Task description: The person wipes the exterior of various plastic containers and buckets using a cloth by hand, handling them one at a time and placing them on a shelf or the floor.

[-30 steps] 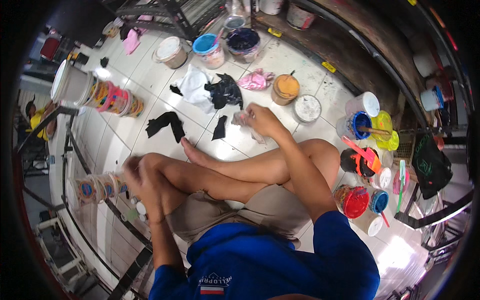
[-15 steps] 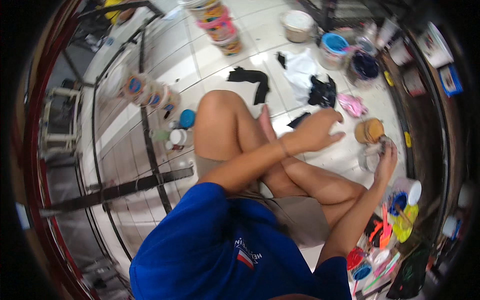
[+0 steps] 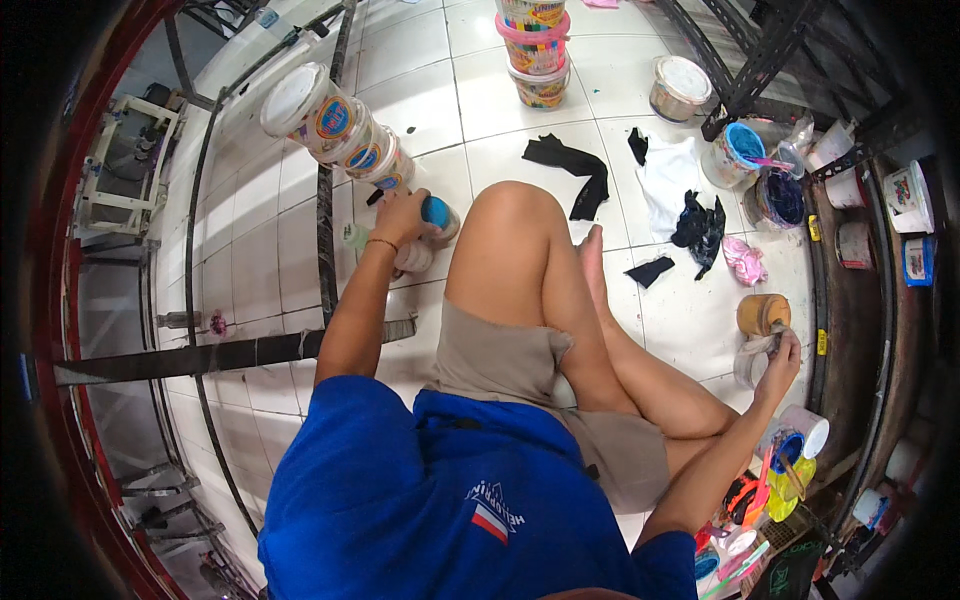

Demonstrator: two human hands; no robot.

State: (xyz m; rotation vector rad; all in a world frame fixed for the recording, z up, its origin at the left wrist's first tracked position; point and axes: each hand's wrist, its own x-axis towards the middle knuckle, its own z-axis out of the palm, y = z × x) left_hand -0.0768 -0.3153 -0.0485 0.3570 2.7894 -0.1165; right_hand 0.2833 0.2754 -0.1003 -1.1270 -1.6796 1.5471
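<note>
A crumpled greyish rag (image 3: 757,346) is at the person's right, pinched between the fingers of the right hand (image 3: 779,362), just beside a tan-topped tub (image 3: 760,314) and above a pale round container (image 3: 747,371) that it partly covers. Well apart, on the other side of the bent knee (image 3: 512,215), the left hand (image 3: 396,218) reaches to a blue-topped jar (image 3: 437,211); its fingers are bent beside the jar, but whether they grip it I cannot tell. White jars (image 3: 413,258) crowd under that wrist, a stack of lidded pails (image 3: 337,122) stands just beyond, and a dark metal bar (image 3: 326,235) runs close along the forearm's outer side. Ahead on the tiled floor (image 3: 500,155) lie a pink cloth (image 3: 743,260), a crumpled black piece (image 3: 699,233) against a white cloth (image 3: 667,183), and a bent black strip (image 3: 577,170). Open paint pails (image 3: 735,155) stand farther off by the rack; more paint pots (image 3: 790,450) crowd the right forearm.
</note>
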